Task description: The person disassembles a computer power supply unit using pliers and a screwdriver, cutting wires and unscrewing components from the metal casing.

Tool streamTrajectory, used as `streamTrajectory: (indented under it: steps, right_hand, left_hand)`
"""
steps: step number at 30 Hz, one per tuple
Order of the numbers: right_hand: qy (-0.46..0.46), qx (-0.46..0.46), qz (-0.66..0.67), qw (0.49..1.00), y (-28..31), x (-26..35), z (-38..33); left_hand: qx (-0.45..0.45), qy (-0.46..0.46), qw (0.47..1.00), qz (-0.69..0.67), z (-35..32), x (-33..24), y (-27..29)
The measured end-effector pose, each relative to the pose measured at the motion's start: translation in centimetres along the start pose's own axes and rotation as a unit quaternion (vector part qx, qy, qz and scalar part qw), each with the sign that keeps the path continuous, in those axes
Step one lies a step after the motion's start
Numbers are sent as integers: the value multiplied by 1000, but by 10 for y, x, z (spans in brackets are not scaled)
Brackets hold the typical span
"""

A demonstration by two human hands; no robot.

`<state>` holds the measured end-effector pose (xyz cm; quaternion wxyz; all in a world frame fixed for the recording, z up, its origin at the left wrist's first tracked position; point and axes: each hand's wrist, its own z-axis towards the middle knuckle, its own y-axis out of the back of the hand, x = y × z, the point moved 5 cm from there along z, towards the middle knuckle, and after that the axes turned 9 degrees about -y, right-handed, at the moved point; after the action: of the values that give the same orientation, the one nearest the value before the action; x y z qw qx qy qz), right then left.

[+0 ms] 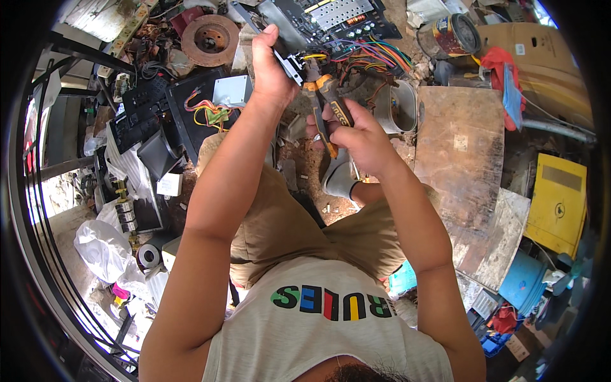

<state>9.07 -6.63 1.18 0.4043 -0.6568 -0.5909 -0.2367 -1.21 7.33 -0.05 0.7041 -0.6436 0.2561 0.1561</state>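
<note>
My left hand [270, 67] is raised and grips the edge of a black electronic unit [318, 22] with a perforated metal panel and a bundle of coloured wires [372, 56]. My right hand [356, 130] is closed around the orange-and-black handles of a pair of pliers [324, 102]. The plier jaws point up at a small white connector [294, 63] just below my left thumb. Both forearms rise from my lap, above tan shorts.
A rusty brake disc [210, 39] and a grey box with wires [230, 91] lie at the left. A paint can [453, 35], a white pot [400, 105], worn boards [461, 146] and a yellow case [560, 200] sit at the right. Scrap electronics crowd the ground.
</note>
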Motion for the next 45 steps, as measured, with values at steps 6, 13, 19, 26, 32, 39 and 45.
streamTrajectory:
  steps: [6,13,19,26,32,39,45]
  right_hand:
    - [67,-10,-138,988,7,-6,5]
    - [3,-25,9,1000,-1,-11,-1]
    - [-25,-10,-43,999,-2,-14,2]
    - [8,36,-36,999,-4,-7,-3]
    - [-45,72,-16,996,-12,2,-14]
    - [-49,69,24,996,-9,-5,-11]
    - [10,-63,-159,985,6,-6,-19]
  left_hand:
    - [-10,2,1000,14,-1,1,1]
    - [6,-1,1000,2,-2,2,2]
    - [50,-14,999,18,0,5,6]
    - [53,-39,997,33,-4,-3,6]
    - [45,-49,998,-5,-14,-18,-13]
    - [45,-27,998,-19,-13,-15,-11]
    - [48,-22,999,10,-6,-3,3]
